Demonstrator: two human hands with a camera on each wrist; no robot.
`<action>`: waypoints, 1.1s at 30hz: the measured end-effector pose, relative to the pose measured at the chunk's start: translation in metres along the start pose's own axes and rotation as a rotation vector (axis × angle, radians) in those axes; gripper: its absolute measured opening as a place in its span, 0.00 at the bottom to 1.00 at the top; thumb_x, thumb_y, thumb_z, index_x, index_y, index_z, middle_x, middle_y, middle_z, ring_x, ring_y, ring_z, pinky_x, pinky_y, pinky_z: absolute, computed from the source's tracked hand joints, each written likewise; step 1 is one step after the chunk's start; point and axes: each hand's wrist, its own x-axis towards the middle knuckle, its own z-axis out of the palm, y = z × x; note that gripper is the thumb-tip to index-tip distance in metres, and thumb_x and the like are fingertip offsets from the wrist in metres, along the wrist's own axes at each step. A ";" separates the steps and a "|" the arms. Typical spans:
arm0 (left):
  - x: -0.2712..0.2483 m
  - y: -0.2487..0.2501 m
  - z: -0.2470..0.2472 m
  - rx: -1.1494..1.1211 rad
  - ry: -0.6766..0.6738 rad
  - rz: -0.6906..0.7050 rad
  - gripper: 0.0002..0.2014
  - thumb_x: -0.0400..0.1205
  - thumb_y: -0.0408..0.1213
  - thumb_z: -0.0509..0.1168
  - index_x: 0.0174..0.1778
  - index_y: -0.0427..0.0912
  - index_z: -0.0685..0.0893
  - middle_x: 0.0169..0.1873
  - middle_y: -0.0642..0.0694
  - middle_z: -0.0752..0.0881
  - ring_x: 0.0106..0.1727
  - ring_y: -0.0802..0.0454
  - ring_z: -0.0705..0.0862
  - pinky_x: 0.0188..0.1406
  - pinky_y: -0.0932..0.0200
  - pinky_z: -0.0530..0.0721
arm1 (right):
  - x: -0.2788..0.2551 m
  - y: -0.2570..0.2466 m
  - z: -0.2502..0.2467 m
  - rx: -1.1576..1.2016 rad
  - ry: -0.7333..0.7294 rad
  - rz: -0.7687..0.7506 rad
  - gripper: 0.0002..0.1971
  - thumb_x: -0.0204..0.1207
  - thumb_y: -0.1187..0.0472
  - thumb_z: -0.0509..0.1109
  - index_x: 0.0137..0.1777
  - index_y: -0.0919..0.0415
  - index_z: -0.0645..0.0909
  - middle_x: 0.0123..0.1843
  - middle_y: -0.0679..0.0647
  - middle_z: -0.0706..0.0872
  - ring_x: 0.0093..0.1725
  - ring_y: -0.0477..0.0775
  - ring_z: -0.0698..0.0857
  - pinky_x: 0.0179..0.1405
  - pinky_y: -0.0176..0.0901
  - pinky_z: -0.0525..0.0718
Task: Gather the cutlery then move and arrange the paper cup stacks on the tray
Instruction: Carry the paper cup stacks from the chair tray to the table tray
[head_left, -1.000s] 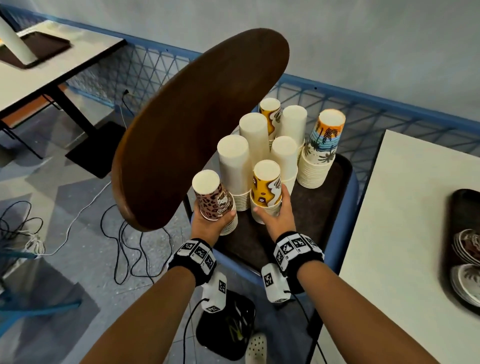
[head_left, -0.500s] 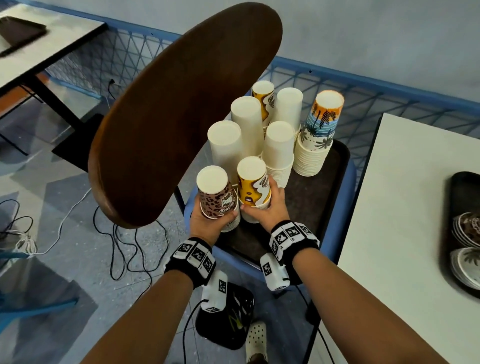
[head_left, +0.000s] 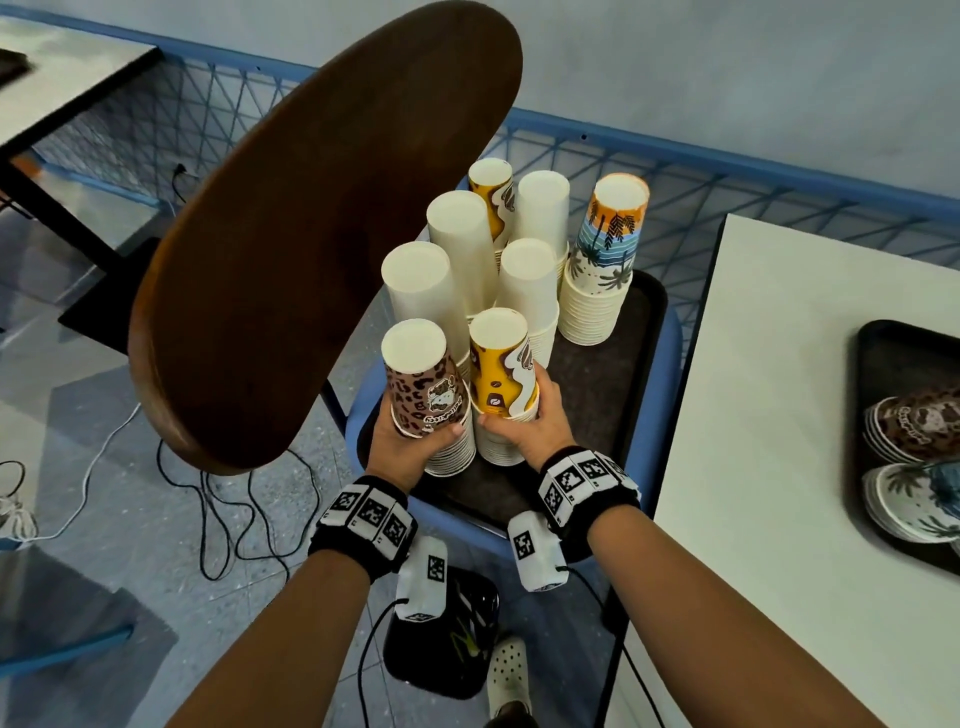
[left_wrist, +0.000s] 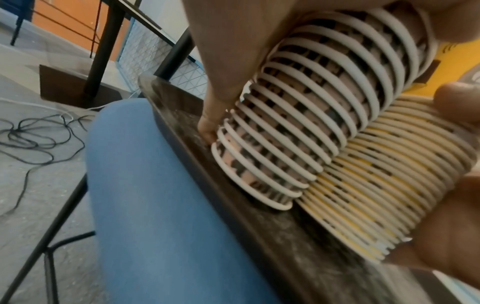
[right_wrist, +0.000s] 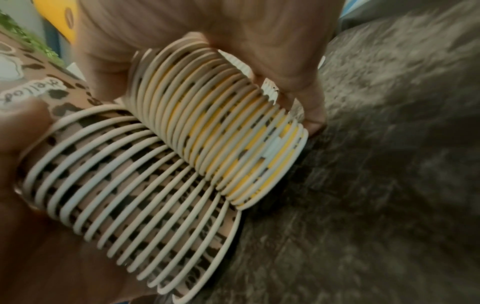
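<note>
**Two cup stacks held on the tray**

Left hand (head_left: 410, 439) curls round the leopard stack (head_left: 423, 387); right hand (head_left: 530, 423) wraps the yellow stack (head_left: 501, 374) at its 3 o'clock. Both stacks touch, upright, at the tray's (head_left: 618, 364) 7 o'clock corner, forearms side by side.
</note>
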 end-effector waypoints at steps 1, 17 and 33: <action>0.001 0.000 0.000 0.017 -0.024 -0.008 0.46 0.53 0.38 0.78 0.67 0.32 0.71 0.58 0.42 0.81 0.53 0.66 0.85 0.53 0.73 0.82 | 0.000 0.000 -0.002 0.000 -0.003 -0.001 0.44 0.54 0.70 0.84 0.66 0.41 0.66 0.63 0.52 0.66 0.70 0.57 0.72 0.73 0.59 0.73; -0.007 0.003 0.005 0.020 -0.067 -0.076 0.53 0.50 0.44 0.78 0.71 0.30 0.68 0.64 0.36 0.80 0.62 0.47 0.82 0.62 0.61 0.81 | -0.011 -0.007 -0.007 0.151 -0.061 0.011 0.42 0.57 0.80 0.78 0.70 0.56 0.67 0.68 0.64 0.78 0.64 0.56 0.80 0.64 0.48 0.81; 0.001 -0.002 0.007 0.143 -0.168 -0.084 0.42 0.62 0.18 0.77 0.73 0.33 0.68 0.65 0.41 0.80 0.65 0.50 0.79 0.62 0.70 0.79 | -0.030 -0.011 -0.047 -0.426 0.214 0.171 0.36 0.61 0.58 0.81 0.66 0.64 0.67 0.66 0.59 0.77 0.60 0.55 0.78 0.57 0.40 0.75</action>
